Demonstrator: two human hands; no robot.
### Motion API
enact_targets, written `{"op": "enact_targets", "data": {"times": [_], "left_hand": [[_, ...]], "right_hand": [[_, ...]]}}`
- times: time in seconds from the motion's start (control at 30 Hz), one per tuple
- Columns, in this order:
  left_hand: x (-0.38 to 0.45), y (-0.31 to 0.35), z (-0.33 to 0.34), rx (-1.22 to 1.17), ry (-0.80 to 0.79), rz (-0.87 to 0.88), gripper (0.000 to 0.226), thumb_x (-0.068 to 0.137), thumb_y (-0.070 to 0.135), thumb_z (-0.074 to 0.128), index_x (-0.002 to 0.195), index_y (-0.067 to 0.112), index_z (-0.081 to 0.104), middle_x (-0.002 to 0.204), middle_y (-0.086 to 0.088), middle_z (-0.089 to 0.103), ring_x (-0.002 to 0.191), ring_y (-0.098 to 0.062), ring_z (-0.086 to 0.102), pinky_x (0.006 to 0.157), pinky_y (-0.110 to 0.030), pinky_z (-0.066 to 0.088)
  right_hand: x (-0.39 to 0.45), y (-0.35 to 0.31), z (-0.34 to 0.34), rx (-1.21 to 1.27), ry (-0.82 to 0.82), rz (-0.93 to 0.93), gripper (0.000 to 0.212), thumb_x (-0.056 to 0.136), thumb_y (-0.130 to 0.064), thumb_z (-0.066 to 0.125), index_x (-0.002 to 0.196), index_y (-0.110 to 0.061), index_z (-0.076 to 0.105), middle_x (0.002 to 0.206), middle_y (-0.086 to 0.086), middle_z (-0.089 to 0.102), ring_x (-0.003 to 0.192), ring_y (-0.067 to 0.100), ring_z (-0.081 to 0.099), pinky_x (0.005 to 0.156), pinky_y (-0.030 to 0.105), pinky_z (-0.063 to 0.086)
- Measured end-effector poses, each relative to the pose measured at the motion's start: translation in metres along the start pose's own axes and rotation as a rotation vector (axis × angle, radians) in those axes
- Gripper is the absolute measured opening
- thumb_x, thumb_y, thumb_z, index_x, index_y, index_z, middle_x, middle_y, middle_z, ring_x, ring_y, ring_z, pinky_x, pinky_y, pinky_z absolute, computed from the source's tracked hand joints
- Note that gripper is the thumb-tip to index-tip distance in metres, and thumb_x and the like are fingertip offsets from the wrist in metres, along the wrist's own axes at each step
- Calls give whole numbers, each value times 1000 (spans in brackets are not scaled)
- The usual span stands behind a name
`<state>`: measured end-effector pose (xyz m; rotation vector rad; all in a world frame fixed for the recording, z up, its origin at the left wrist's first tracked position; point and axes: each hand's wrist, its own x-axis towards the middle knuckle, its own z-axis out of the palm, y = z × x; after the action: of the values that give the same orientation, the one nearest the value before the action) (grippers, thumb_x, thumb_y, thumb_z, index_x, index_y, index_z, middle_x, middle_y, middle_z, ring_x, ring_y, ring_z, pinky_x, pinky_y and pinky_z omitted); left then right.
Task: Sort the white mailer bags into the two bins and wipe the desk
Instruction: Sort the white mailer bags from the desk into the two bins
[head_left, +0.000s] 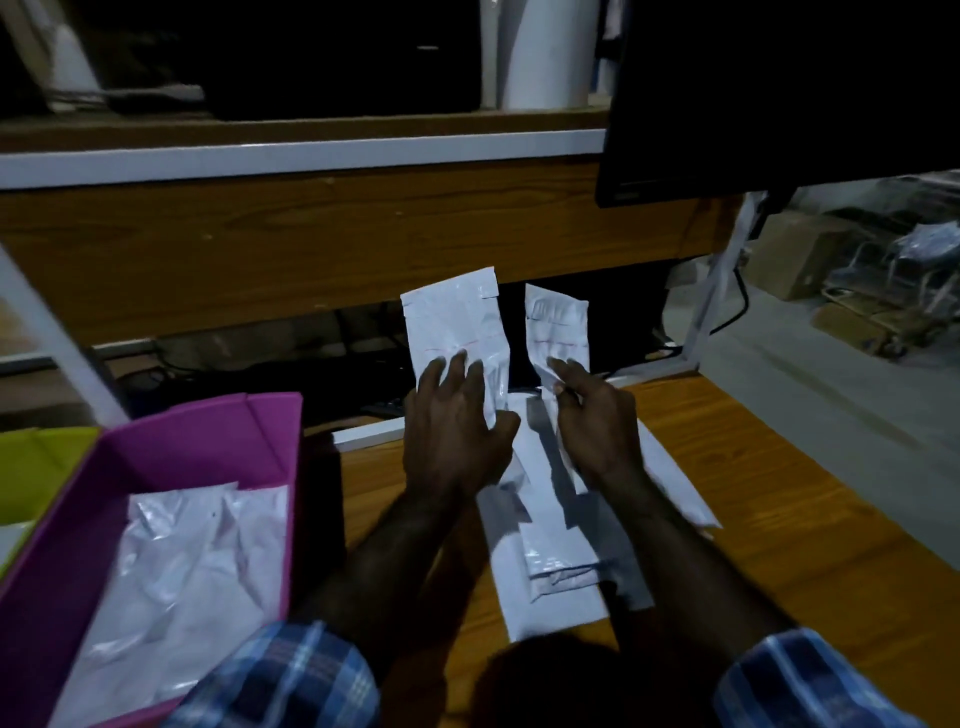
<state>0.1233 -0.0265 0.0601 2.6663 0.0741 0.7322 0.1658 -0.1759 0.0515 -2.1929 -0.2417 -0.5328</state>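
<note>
Plaid sleeves (291, 675) frame the view; each hand holds one mailer upright above the counter (779, 519). Left hand (452, 426) pinches the wider mailer (452, 322), right hand (597, 415) the narrower mailer (558, 327). Left hand sits nearer the pink bin (208, 441).

- To my left the pink bin (171, 457) stands open-topped beside the desk (753, 493), mailers already inside.
- Bare desk wood lies to the right of the mailer pile (561, 551).
- Ahead, a wooden shelf panel (311, 249) walls off the far side.
- A dark monitor (779, 93) overhangs upper right.
</note>
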Motion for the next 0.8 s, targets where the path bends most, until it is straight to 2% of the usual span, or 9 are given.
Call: {"op": "enact_targets", "data": {"times": [0.23,0.37,0.43,0.5,0.53,0.63,0.73,0.8], "left_hand": [[-22,-67,-87,-17,79,-65,69,81,51,52,140,15,45,151,-4,37,142,-25,25,114,-44,23],[-43,-115,-140,-13,107,-105,72,76,52,48,138,15,48,150,-4,39,140,-25,29,113,-45,28],[-57,-147,-168,4,121,-117,72,75,50,49,136,14,50,148,-6,41,138,-26,32,113,-44,29],[-69,-183,-196,41,144,-121,72,73,50,46,134,12,54,145,-8,45,135,-28,38,111,-44,33],[-75,-204,-210,59,154,-125,75,71,52,43,133,12,55,145,-9,46,134,-29,39,109,-44,35],[-93,-263,-248,109,161,-122,78,68,53,40,130,10,57,140,-12,50,129,-31,45,105,-42,41],[-112,-320,-274,145,125,-139,76,71,52,40,134,11,53,141,-13,50,129,-32,45,105,-42,39],[-124,-354,-284,181,44,-185,75,75,52,40,139,14,47,146,-13,43,133,-31,39,109,-43,34]], "right_hand": [[-31,-102,46,65,-38,-79,37,96,-11,52,129,-23,61,137,2,57,127,18,51,104,26,40],[-56,-173,79,90,-38,-148,37,95,-9,51,129,-22,61,139,4,55,130,20,49,110,36,39],[-73,-211,99,74,-58,-161,38,95,-8,51,129,-22,61,140,3,54,130,20,49,111,22,31],[-93,-249,120,66,-85,-164,40,95,-8,51,130,-23,60,141,1,52,130,18,49,105,8,22],[-103,-267,132,69,-102,-164,40,95,-8,51,131,-24,59,142,0,51,130,18,48,105,10,25],[-133,-316,169,88,-135,-179,41,94,-7,50,131,-23,59,142,2,52,128,19,50,106,28,40],[-158,-354,206,70,-175,-238,41,91,-8,49,129,-20,61,138,6,55,125,25,53,104,37,43],[-172,-373,227,29,-207,-230,42,92,-10,47,130,-21,59,138,5,55,123,27,53,102,37,43]]}}
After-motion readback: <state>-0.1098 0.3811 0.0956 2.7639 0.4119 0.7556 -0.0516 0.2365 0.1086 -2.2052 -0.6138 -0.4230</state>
